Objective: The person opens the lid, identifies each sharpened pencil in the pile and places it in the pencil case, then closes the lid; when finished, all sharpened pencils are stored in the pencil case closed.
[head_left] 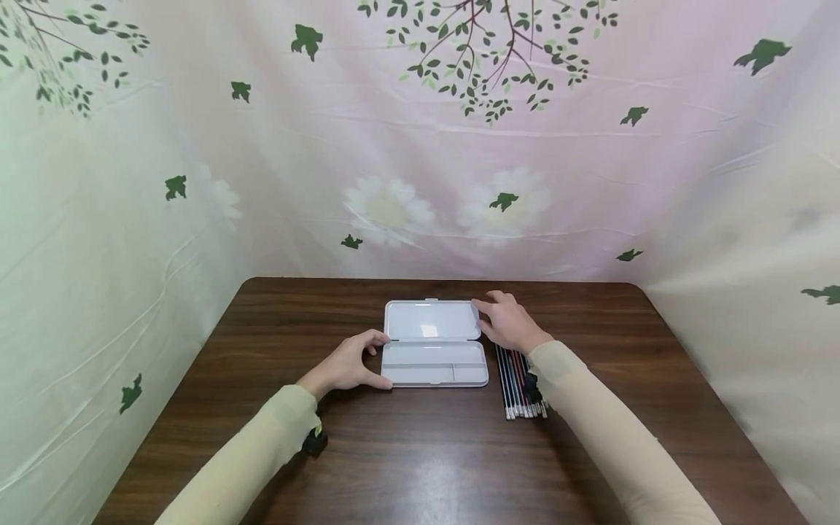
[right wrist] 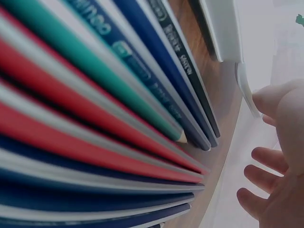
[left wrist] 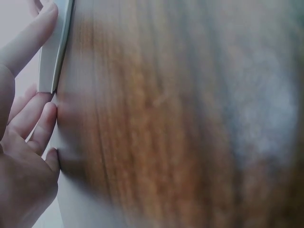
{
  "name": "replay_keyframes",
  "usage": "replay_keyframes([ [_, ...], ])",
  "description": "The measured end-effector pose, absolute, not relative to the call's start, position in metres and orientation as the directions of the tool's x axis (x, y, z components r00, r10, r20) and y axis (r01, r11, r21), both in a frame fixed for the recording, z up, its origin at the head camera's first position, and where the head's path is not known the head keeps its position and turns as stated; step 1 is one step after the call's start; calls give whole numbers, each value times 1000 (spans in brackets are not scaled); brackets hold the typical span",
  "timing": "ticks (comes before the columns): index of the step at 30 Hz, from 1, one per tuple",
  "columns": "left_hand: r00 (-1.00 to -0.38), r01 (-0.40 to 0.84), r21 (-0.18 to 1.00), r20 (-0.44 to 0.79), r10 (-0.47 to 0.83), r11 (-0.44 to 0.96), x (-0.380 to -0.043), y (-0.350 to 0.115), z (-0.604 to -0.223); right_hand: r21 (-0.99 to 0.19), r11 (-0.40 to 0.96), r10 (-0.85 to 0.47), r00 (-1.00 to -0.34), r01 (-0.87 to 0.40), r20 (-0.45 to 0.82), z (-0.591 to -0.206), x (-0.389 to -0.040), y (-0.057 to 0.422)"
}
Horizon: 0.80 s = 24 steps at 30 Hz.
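Note:
An opened white pencil case (head_left: 429,321) lies on the table, its lid laid back behind the compartmented base (head_left: 420,354). My left hand (head_left: 344,364) holds the base's left end, thumb at the front corner and fingers at the back. In the left wrist view, the left thumb (left wrist: 35,35) lies against the case's side wall (left wrist: 54,52). My right hand (head_left: 512,321) touches the lid's right edge with its thumb and forefinger. Its other fingers (right wrist: 266,178) are spread, clear of the lid, in the right wrist view. The tray shows no contents.
A row of pencils (head_left: 515,383), dark blue, red, green and black, lies right of the case, partly under my right wrist. Brown wood table (head_left: 420,459) surrounds everything. Patterned cloth (head_left: 426,146) hangs behind and at both sides.

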<state>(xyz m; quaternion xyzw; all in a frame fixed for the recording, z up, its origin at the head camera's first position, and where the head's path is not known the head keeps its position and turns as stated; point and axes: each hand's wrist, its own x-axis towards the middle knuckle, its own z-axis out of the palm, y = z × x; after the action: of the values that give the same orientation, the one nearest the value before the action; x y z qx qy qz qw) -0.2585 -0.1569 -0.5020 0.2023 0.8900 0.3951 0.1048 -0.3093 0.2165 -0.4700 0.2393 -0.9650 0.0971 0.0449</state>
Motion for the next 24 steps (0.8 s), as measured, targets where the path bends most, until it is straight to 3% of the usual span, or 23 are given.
replay_keyframes([
  [11,-894,272,752,-34,447,600,-260,-157,-503,-193,867,-433,-887,-459,161,-465,-304,215],
  [18,-893,265,756,-40,447,598,-260,-157,-502,-316,815,-423,-871,-486,248,-458,-294,228],
  [24,-890,274,757,-35,455,593,-260,-158,-502,-377,807,-387,-889,-454,244,-459,-275,253],
])
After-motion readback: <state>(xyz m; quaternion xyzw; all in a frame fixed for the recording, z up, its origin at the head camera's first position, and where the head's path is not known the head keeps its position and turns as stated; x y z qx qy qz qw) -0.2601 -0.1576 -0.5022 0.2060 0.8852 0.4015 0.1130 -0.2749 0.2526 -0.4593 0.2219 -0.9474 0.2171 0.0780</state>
